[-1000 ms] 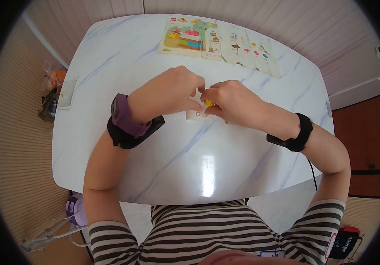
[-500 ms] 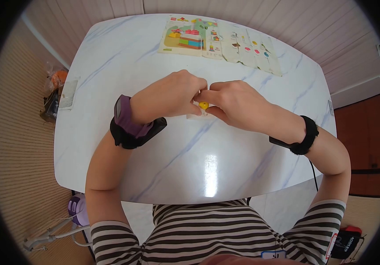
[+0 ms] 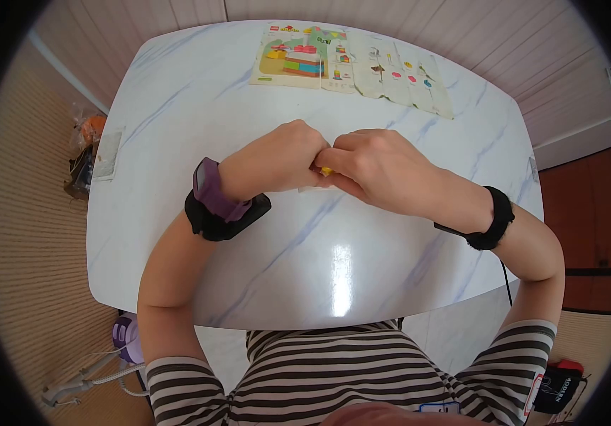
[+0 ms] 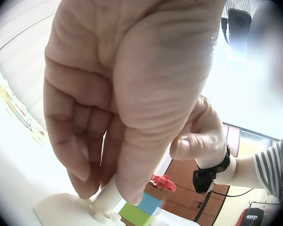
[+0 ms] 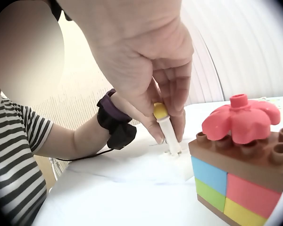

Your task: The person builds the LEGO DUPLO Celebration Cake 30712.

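A small white candle post (image 5: pixel 166 134) with a round yellow top (image 5: pixel 160 111) stands on a white studded piece (image 4: pixel 61 209) on the table. My left hand (image 3: pixel 277 157) pinches the white post low down between thumb and fingertips. From the other side, my right hand (image 3: pixel 390 170) pinches the yellow top. In the head view both hands meet and cover most of the post. Beside the right hand stands a stack of toy bricks (image 5: pixel 226 181) in blue, red, green and yellow with a brown layer, and a red flower piece (image 5: pixel 240 120) sits on it.
A creased instruction leaflet (image 3: pixel 348 67) lies along the far edge of the white marbled table (image 3: pixel 277 270). Black wrist straps are on both arms, and a purple band (image 3: pixel 209 188) is on the left. A cable hangs at the table's right side.
My hands have drawn together. The left fingers, earlier spread apart, have closed in at the white post. The yellow top has shifted slightly left with my right hand and is more covered.
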Demonstrator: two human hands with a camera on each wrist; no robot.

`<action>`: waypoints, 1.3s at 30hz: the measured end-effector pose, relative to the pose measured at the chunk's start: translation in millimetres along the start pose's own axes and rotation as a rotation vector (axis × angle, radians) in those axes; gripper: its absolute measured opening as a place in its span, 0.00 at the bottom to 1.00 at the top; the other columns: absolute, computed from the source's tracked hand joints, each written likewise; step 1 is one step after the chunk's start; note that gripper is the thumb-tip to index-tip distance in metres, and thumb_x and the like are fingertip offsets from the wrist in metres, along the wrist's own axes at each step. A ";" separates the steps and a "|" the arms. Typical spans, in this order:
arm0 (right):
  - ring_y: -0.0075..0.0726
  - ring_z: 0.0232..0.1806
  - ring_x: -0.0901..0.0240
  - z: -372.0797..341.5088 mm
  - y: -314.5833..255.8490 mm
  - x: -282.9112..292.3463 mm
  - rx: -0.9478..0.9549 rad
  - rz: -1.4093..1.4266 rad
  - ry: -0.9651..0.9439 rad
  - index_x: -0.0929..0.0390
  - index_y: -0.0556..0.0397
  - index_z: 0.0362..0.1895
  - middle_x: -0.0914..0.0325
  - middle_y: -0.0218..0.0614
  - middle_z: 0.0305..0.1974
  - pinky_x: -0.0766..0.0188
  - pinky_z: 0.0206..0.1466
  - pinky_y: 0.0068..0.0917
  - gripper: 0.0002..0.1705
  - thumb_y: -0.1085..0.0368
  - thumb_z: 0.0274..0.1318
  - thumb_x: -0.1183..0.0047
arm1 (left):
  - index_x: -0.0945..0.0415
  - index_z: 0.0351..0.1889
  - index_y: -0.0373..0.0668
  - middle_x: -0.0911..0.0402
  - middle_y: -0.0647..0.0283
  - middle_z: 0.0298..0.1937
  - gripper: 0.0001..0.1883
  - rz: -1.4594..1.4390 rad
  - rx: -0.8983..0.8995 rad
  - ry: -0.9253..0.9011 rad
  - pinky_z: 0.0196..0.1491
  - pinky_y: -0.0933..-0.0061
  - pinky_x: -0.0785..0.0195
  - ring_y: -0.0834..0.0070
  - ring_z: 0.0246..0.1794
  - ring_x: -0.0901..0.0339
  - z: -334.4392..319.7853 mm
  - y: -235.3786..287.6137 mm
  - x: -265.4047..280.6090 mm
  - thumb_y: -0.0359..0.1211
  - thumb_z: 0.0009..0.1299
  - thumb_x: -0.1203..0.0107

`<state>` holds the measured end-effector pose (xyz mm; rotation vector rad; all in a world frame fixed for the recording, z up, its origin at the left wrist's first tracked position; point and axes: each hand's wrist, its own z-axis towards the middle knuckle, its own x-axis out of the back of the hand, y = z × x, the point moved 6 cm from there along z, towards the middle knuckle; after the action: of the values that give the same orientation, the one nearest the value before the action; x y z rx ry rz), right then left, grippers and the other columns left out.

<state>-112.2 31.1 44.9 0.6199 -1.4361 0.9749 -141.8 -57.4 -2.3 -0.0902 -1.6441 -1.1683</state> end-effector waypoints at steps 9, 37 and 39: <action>0.44 0.23 0.27 -0.1 5.6 1.1 0.045 0.054 0.058 0.26 0.56 0.25 0.27 0.39 0.20 0.30 0.27 0.35 0.04 0.73 0.40 0.46 | 0.21 0.24 0.34 0.23 0.52 0.20 0.07 -0.053 -0.004 -0.004 0.27 0.69 0.34 0.60 0.19 0.27 0.5 0.2 -1.5 0.30 0.53 0.38; 0.45 0.24 0.27 -0.4 7.3 -1.3 -0.008 0.049 0.006 0.26 0.55 0.27 0.27 0.37 0.21 0.30 0.27 0.36 0.07 0.68 0.47 0.42 | 0.24 0.22 0.31 0.25 0.51 0.18 0.09 -0.072 -0.088 0.052 0.28 0.67 0.33 0.57 0.18 0.29 2.7 -1.0 -5.9 0.28 0.52 0.38; 0.45 0.23 0.27 1.3 5.8 -2.6 -0.004 0.054 0.004 0.27 0.56 0.26 0.27 0.38 0.21 0.30 0.26 0.36 0.06 0.69 0.47 0.43 | 0.24 0.22 0.31 0.25 0.51 0.18 0.09 -0.114 -0.049 0.043 0.28 0.66 0.33 0.56 0.19 0.29 1.6 -2.0 -4.9 0.28 0.52 0.38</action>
<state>-117.4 32.5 41.3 0.5787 -1.4577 1.0152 -142.0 -55.0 -7.3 -0.0026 -1.6004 -1.2887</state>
